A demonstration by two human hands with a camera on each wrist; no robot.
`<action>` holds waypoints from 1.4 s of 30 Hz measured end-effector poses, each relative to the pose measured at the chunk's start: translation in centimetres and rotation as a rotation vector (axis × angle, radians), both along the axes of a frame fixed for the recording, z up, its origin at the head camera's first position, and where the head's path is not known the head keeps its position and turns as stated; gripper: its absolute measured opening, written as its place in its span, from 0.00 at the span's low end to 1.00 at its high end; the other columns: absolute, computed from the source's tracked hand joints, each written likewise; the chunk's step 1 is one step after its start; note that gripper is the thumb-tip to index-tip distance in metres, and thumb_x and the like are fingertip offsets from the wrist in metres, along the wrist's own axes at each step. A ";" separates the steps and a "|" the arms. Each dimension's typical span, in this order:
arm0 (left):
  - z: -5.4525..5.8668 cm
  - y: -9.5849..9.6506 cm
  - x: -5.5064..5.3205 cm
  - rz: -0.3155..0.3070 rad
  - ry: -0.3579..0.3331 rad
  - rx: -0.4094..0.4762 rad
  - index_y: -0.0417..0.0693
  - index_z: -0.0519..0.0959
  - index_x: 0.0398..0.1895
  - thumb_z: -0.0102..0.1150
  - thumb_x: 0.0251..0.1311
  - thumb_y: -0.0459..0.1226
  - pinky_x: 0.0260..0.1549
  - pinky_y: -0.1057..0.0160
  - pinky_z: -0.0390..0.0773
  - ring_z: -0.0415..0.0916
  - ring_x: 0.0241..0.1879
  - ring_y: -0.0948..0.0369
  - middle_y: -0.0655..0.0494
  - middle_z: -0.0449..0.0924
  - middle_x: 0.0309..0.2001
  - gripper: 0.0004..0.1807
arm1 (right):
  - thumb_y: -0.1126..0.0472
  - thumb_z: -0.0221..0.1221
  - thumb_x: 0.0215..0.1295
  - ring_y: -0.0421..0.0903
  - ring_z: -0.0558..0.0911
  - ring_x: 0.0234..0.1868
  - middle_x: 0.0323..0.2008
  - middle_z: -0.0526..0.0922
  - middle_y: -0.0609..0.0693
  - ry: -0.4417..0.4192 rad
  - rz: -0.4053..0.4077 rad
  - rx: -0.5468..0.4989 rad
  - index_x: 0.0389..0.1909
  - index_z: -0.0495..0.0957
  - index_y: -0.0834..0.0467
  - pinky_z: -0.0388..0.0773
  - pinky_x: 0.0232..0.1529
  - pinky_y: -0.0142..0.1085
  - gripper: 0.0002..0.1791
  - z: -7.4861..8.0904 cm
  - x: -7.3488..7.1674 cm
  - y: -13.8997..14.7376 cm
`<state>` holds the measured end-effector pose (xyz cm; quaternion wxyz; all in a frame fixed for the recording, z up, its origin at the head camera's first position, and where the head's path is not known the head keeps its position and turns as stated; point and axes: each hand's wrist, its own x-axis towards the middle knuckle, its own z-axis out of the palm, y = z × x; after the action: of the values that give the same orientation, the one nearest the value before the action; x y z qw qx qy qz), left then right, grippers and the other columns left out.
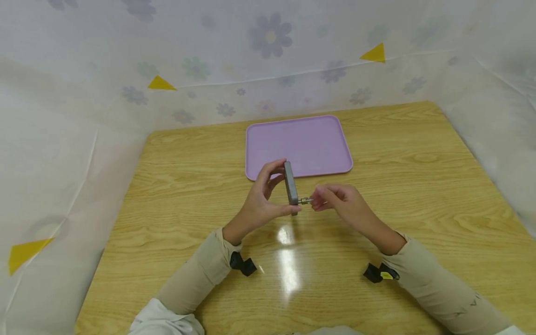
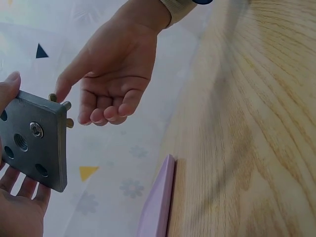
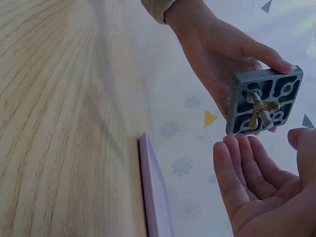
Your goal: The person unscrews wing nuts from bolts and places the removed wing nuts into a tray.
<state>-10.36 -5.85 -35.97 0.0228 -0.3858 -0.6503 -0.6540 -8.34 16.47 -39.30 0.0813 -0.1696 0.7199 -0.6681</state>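
Observation:
My left hand grips a grey square plate by its edges, thumb at one edge and fingers at the opposite one. The plate stands on edge above the table, with several holes in its flat face and a ribbed back. A cross-head bolt passes through it; on the ribbed side a brass wing nut sits on the threaded shank. Beside the wing nut is my right hand, its fingers loosely bent and thumb apart from them. In the left wrist view its thumb tip overlaps one wing.
A lilac tray lies on the wooden table beyond the hands. Pale flowered curtains with yellow triangles surround the table's back and sides.

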 end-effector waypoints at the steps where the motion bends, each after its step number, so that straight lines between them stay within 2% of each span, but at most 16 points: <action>1: 0.0 0.0 0.0 0.001 -0.001 -0.001 0.28 0.53 0.65 0.71 0.30 0.15 0.61 0.48 0.64 0.60 0.56 0.51 0.38 0.58 0.59 0.53 | 0.59 0.47 0.73 0.55 0.82 0.36 0.35 0.80 0.63 -0.029 0.015 -0.006 0.39 0.77 0.72 0.82 0.39 0.42 0.18 0.0 0.0 0.0; 6: 0.0 0.0 0.0 -0.002 -0.002 -0.007 0.29 0.53 0.65 0.70 0.30 0.15 0.61 0.48 0.63 0.60 0.57 0.51 0.33 0.58 0.59 0.53 | 0.57 0.48 0.72 0.54 0.82 0.35 0.34 0.80 0.66 -0.149 0.081 0.003 0.41 0.76 0.74 0.82 0.39 0.43 0.21 0.2 0.1 -0.3; 12: 0.1 0.1 0.0 -0.007 -0.004 -0.015 0.27 0.52 0.65 0.70 0.31 0.15 0.62 0.48 0.63 0.60 0.57 0.50 0.31 0.57 0.58 0.52 | 0.56 0.50 0.71 0.54 0.82 0.37 0.37 0.79 0.71 -0.228 0.115 0.002 0.43 0.75 0.75 0.81 0.42 0.43 0.22 0.4 0.2 -0.7; 16: 0.1 0.1 0.1 -0.007 -0.024 -0.011 0.28 0.53 0.65 0.70 0.31 0.15 0.62 0.48 0.62 0.60 0.57 0.50 0.31 0.56 0.58 0.52 | 0.58 0.52 0.69 0.55 0.82 0.40 0.39 0.79 0.69 -0.249 0.110 -0.048 0.44 0.76 0.73 0.80 0.44 0.44 0.19 0.7 0.3 -0.9; 21: 0.1 0.1 0.2 -0.003 -0.046 -0.016 0.30 0.53 0.65 0.70 0.32 0.15 0.62 0.49 0.62 0.60 0.57 0.52 0.34 0.57 0.59 0.52 | 0.60 0.53 0.69 0.53 0.82 0.42 0.41 0.81 0.59 -0.222 0.118 -0.077 0.46 0.75 0.70 0.78 0.48 0.44 0.16 0.7 0.3 -0.9; 28: 0.1 0.1 0.2 -0.002 -0.048 -0.014 0.30 0.53 0.65 0.70 0.31 0.15 0.62 0.48 0.61 0.60 0.57 0.52 0.34 0.57 0.59 0.52 | 0.60 0.56 0.66 0.52 0.80 0.43 0.41 0.81 0.57 -0.107 0.067 -0.039 0.43 0.77 0.66 0.78 0.48 0.45 0.13 0.5 0.3 -0.9; 31: 0.1 0.1 0.2 -0.002 -0.049 -0.017 0.30 0.53 0.65 0.70 0.32 0.15 0.62 0.49 0.62 0.60 0.57 0.53 0.35 0.57 0.60 0.52 | 0.62 0.58 0.64 0.53 0.80 0.44 0.41 0.80 0.57 -0.040 0.050 -0.026 0.42 0.78 0.65 0.79 0.47 0.42 0.10 0.4 0.4 -0.9; 34: 0.1 0.1 0.1 -0.002 -0.047 -0.014 0.28 0.53 0.65 0.70 0.31 0.14 0.62 0.48 0.62 0.60 0.57 0.52 0.37 0.57 0.60 0.52 | 0.68 0.59 0.62 0.52 0.80 0.44 0.41 0.79 0.58 0.054 0.055 -0.042 0.41 0.77 0.66 0.79 0.46 0.39 0.08 0.3 0.5 -1.0; 38: 0.0 0.1 0.0 -0.003 -0.040 -0.009 0.26 0.52 0.64 0.69 0.31 0.14 0.62 0.48 0.62 0.60 0.56 0.50 0.37 0.57 0.59 0.52 | 0.75 0.60 0.57 0.48 0.79 0.44 0.41 0.79 0.57 0.219 0.074 -0.044 0.39 0.78 0.64 0.78 0.49 0.39 0.09 0.1 0.4 -1.2; 42: 0.0 0.1 0.0 0.002 -0.033 -0.017 0.27 0.53 0.64 0.70 0.31 0.15 0.62 0.49 0.62 0.60 0.56 0.51 0.35 0.57 0.59 0.52 | 0.74 0.62 0.55 0.47 0.78 0.44 0.40 0.80 0.51 0.353 0.058 0.023 0.37 0.80 0.58 0.78 0.49 0.38 0.11 -0.2 0.3 -1.1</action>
<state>-10.31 -5.72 -36.01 0.0096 -0.3744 -0.6566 -0.6547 -8.03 15.38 -39.48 -0.0250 -0.3038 0.7255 -0.6170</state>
